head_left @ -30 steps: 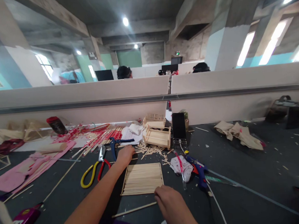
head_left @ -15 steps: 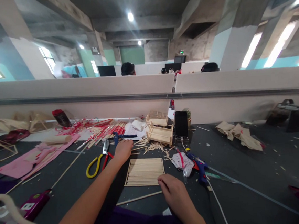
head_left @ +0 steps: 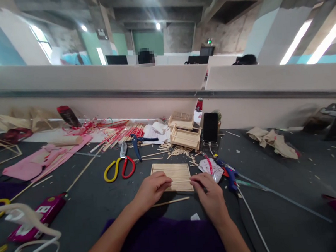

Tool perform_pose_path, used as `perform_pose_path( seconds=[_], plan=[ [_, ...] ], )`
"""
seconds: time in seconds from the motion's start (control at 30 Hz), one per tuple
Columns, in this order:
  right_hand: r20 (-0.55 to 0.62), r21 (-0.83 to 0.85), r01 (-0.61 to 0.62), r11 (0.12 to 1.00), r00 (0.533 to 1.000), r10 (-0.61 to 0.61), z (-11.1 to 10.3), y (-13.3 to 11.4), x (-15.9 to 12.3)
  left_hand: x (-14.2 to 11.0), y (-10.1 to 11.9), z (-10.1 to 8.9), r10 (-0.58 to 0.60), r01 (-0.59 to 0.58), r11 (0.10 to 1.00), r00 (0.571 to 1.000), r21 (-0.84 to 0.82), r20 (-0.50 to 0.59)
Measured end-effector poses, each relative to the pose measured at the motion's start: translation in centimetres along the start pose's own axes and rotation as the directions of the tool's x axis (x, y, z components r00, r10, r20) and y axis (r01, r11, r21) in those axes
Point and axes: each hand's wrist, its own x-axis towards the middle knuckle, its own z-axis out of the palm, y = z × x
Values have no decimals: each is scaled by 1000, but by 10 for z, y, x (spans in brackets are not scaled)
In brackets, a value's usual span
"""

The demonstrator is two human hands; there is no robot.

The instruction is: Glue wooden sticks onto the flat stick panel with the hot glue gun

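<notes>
Two bare hands at a flat stick panel on a dark grey desk [head_left: 278,195]. At left, beyond the left forearm, lie metal scissors with one yellow and one red handle [head_left: 124,151]. The left hand [head_left: 152,188] overlaps the panel's near-left part, its fingers bent and its thumb and fingertips drawn close together over the slats; whether they pinch a slat cannot be told. The rectangular panel of pale wooden sticks [head_left: 174,170] lies flat between the hands, reaching to the far side of the left fingers. Its long axis runs left to right, as do its slats, so that the two hands face each other along its length. The left hand covers more of it; the right meets only the right edge. The slats are slender and straight, bordered by thin strips, with narrow dark gaps between some near ones. On the near side, apart from the panel, lies a loose pale wooden stick [head_left: 175,200], roughly parallel to it. The right hand [head_left: 210,194] has its thumb and forefinger nearly together at the panel's right edge; their grip is unclear.
</notes>
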Motion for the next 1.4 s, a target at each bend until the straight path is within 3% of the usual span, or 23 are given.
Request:
perform_pose_path(
  seconds=[0.13, 0.3, 0.5, 1.03, 1.4],
  plan=[
    [47, -76, -62, 995, 997, 66, 3, 6, 0, -8, -16, -17, -73, 78, 995, 994, -59, 78],
    [77, -139, -194, 971, 976, 206, 8, 20, -2, -25, -49, -40, -286, 294, 949, 955, -117, 80],
    [144, -173, -291, 941, 937, 317, 11, 27, -3, -32, -61, -41, -388, 397, 916, 912, -54, 131],
    [213, -159, -231, 960, 941, 262, 11, 30, -3, -29, -56, -34, -382, 401, 911, 908, -95, 172],
    [170, -179, -301, 937, 928, 331, 6, 33, -2, -29, -59, -33, -350, 366, 929, 918, -59, 186]
  ],
)
